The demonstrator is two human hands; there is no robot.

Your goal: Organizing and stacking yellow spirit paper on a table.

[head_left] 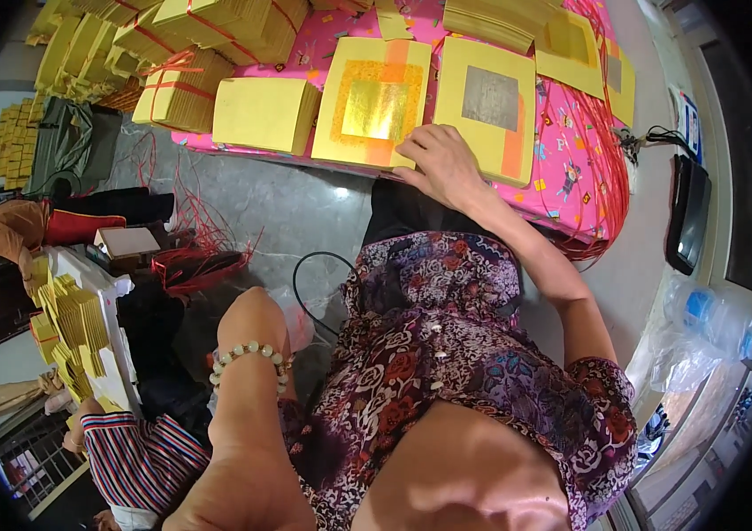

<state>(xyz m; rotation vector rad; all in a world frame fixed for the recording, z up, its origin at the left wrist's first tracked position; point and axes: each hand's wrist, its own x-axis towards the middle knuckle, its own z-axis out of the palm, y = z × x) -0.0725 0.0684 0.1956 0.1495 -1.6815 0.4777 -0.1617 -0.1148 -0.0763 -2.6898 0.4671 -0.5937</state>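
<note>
My right hand [443, 164] rests at the near right corner of a stack of yellow paper sheets with a gold foil square [373, 111], its fingers loosely bent and apart. Just right of that hand lies another yellow stack, its top sheet bearing a silver foil square [490, 100] and an orange strip. Left of the gold stack is a plain yellow paper stack [263, 113]. My left arm is folded up close, a beaded bracelet [253, 349] around it. Only part of my left hand [239, 496] shows at the lower edge, its fingers out of view.
Tied yellow bundles [180, 93] crowd the back left of the pink-covered table [562, 181]. Red strings [604, 168] hang off its right side. To the left, people work at another table with yellow stacks [75, 319]. Loose red strings [199, 257] lie on the grey floor.
</note>
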